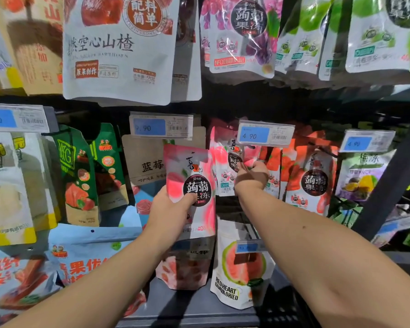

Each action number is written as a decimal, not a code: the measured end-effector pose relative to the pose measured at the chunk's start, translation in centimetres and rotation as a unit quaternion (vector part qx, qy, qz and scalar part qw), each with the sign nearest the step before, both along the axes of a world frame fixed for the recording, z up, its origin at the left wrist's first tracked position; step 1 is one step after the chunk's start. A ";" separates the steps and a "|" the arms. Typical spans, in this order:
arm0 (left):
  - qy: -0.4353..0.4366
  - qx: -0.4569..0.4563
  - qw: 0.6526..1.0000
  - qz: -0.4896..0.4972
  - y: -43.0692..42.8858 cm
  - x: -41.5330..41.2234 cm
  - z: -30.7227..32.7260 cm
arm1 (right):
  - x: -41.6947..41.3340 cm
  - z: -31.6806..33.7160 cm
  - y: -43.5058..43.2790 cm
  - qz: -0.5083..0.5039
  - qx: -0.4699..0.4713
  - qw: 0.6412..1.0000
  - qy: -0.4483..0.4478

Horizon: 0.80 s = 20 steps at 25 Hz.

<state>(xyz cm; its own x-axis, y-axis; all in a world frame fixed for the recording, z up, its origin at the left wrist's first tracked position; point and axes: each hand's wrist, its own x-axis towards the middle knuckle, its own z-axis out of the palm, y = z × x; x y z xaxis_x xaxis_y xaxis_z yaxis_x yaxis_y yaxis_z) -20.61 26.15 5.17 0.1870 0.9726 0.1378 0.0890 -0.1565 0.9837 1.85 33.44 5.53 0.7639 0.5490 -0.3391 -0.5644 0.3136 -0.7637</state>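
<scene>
The left hand (171,209) grips a pink pouch (189,166) by its lower left part. The thumb lies across the front over the dark round label and the fingers are hidden behind it. The pouch is upright, held in front of the shelf (199,301) and just left of the hanging pouches (225,162), which have the same pink print.

The right hand (251,176) reaches further in. Its fingers are curled and pinch the front of those hanging pouches, right below the blue price tag (265,134) reading 4.90.

Red strawberry pouches (313,181) hang just to the right of that hand. A brown paper pouch (147,162) hangs behind the held pouch on its left. A white guava pouch (242,268) stands on the shelf under the right forearm.
</scene>
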 end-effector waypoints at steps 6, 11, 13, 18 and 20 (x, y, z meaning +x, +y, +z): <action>-0.020 -0.013 1.000 0.002 -0.8 -0.2 -0.3 | -0.9 0.9 -4.1 -0.028 0.031 0.999 -0.004; -0.043 -0.053 0.997 0.018 -3.9 0.2 0.2 | -1.1 0.6 -10.7 0.027 -0.269 0.869 -0.413; -0.048 -0.066 0.997 0.010 -4.8 0.6 0.6 | -1.8 0.6 -13.1 0.008 -0.273 0.853 -0.444; -0.052 -0.084 0.995 -0.019 -7.6 2.1 1.7 | -3.5 0.0 -18.8 0.234 -0.137 0.906 -0.326; -0.055 -0.085 0.994 -0.048 -8.5 2.9 2.0 | -4.2 0.3 -20.1 0.262 -0.136 0.895 -0.336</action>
<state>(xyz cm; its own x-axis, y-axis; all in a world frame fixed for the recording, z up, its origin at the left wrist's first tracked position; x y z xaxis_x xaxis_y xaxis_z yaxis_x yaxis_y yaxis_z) -17.71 17.66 7.18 0.2736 0.9618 -0.0022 -0.0277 0.0101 0.9996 -2.37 13.36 5.81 0.5078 0.8581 -0.0760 0.0349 -0.1087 -0.9935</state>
